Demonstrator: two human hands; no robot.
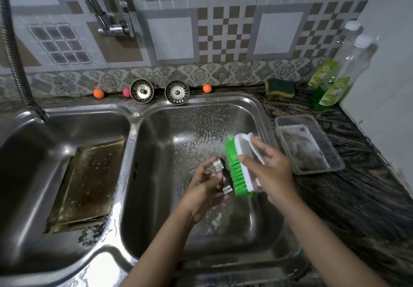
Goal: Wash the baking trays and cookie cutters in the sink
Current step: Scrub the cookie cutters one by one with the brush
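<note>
Over the right sink basin (169,134), my left hand (204,192) grips a small shiny metal cookie cutter (220,175). My right hand (268,170) grips a white scrub brush with green bristles (240,166), and the bristles press against the cutter. A browned baking tray (87,186) leans tilted in the left basin (33,175). Another cookie cutter (89,235), flower-shaped, lies on the steel divider in front of that tray.
A clear plastic container (309,143) with soapy residue sits on the dark counter right of the sink. Behind it are a green-yellow sponge (280,87), green dish-soap bottles (328,92) and a clear bottle (355,58). Two strainers (142,91) lean at the back wall. The faucet (111,25) is mounted upper left.
</note>
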